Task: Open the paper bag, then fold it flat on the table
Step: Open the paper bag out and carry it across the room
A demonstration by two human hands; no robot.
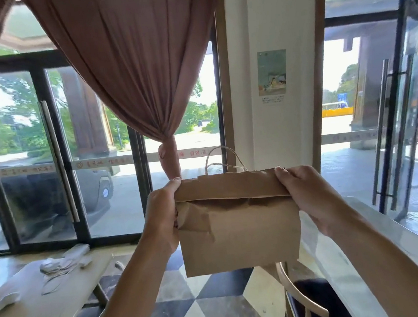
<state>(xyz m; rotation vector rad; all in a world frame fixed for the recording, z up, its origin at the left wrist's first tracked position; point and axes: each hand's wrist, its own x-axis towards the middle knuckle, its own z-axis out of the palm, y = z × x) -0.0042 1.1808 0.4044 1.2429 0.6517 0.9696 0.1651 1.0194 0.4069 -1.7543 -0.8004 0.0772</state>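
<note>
A brown paper bag (238, 230) hangs in the air in front of me, upright and creased, with its top flap folded over toward me. Two twisted paper handles stick up behind its top edge. My left hand (161, 217) grips the bag's upper left corner, thumb on the flap. My right hand (307, 194) grips the upper right corner the same way. The bag's mouth looks closed under the flap. It is held above the floor, between two tables, touching neither.
A light wooden table (25, 314) with cables and white items is at the lower left. A pale glossy table (382, 251) runs along the right, with a wooden chair (294, 294) beside it. Glass doors, a tied curtain (142, 75) and a white pillar stand ahead.
</note>
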